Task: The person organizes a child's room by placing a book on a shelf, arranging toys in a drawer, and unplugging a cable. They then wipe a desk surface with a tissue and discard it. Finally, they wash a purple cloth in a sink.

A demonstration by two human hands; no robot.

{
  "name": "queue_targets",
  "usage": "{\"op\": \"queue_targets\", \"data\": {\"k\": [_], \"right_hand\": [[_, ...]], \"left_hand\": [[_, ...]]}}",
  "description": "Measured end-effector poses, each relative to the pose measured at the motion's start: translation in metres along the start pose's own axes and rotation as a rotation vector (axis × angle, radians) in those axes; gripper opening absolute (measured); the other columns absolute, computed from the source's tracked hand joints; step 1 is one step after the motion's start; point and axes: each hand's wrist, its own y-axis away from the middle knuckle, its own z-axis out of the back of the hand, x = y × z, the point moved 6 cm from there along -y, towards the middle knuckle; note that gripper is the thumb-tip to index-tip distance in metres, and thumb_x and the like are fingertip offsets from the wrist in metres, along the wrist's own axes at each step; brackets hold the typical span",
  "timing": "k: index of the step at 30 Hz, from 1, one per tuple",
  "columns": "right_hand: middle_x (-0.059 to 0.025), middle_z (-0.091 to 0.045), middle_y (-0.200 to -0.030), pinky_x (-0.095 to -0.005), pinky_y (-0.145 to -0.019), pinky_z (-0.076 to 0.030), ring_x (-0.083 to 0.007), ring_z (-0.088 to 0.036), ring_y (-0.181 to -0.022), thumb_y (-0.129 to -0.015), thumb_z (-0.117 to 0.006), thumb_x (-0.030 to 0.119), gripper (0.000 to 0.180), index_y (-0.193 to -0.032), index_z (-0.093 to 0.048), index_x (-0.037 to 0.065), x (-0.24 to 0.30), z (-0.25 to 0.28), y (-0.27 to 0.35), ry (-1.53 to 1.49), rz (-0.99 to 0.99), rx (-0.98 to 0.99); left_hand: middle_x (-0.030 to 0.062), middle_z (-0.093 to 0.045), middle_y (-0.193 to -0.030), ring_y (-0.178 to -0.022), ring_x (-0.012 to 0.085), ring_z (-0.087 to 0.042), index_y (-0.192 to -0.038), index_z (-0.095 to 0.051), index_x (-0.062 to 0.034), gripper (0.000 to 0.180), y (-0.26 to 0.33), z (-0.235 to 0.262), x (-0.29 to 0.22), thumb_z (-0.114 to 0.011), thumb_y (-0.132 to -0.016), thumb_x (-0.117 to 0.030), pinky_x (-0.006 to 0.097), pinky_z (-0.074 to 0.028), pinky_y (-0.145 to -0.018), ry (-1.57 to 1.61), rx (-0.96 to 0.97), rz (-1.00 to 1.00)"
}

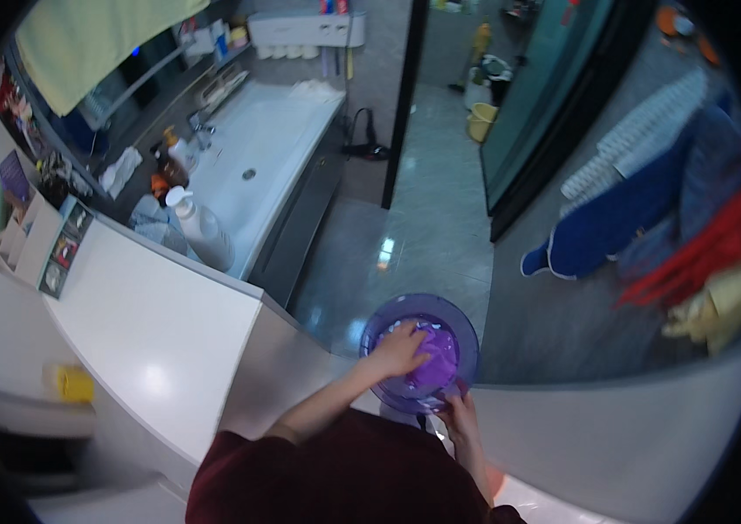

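Observation:
A round, see-through purple basin [466, 349] is held in front of my body, with a bright purple cloth [436, 365] inside it. My left hand [398, 351] reaches into the basin, its thumb and fingers closed on the cloth. At the near right rim, my right hand [460, 417] grips the basin, partly hidden by the rim. What lies beneath the cloth is hard to make out.
To the left are a white counter [157, 327] and a long white sink [279, 131] with a white pump bottle [203, 229]. Clothes [641, 196] hang on the right wall. Ahead, a doorway shows a yellow bucket [480, 122] beside a glass door [545, 96].

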Motion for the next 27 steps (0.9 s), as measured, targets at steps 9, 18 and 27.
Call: {"op": "queue_targets", "data": {"k": [9, 18, 27], "right_hand": [[-0.0077, -0.055, -0.106, -0.0337, -0.063, -0.056, -0.0175, -0.061, -0.083, -0.085, -0.046, 0.002, 0.053, -0.135, -0.033, 0.01, 0.118, -0.147, -0.184, 0.383, -0.17, 0.398], [-0.0081, -0.056, -0.108, -0.0333, -0.062, -0.057, -0.0166, -0.061, -0.083, -0.085, -0.046, 0.002, 0.053, -0.136, -0.034, 0.011, 0.156, -0.337, -0.34, 0.582, -0.188, 0.698], [-0.006, -0.057, -0.11, -0.0311, -0.065, -0.057, -0.0161, -0.061, -0.089, -0.085, -0.048, 0.003, 0.049, -0.133, -0.038, 0.011, 0.195, -0.554, -0.439, 0.722, -0.164, 0.907]], "left_hand": [[0.024, -0.044, -0.127, -0.114, 0.0391, -0.048, -0.138, -0.031, -0.0081, 0.085, -0.074, 0.095, 0.128, -0.076, -0.069, -0.031, 0.046, -0.042, -0.094, -0.098, -0.168, 0.617], [0.0193, -0.061, -0.093, -0.091, 0.0373, -0.057, -0.1, -0.057, -0.0025, 0.031, -0.12, 0.241, 0.231, -0.064, -0.081, -0.025, 0.044, -0.046, -0.078, -0.144, -0.762, 0.644], [0.0082, -0.061, -0.1, -0.093, 0.0177, -0.056, -0.118, -0.05, 0.0015, 0.035, -0.148, 0.386, 0.355, -0.048, -0.094, -0.024, 0.029, -0.043, -0.083, 0.696, -1.425, 0.696]]}}
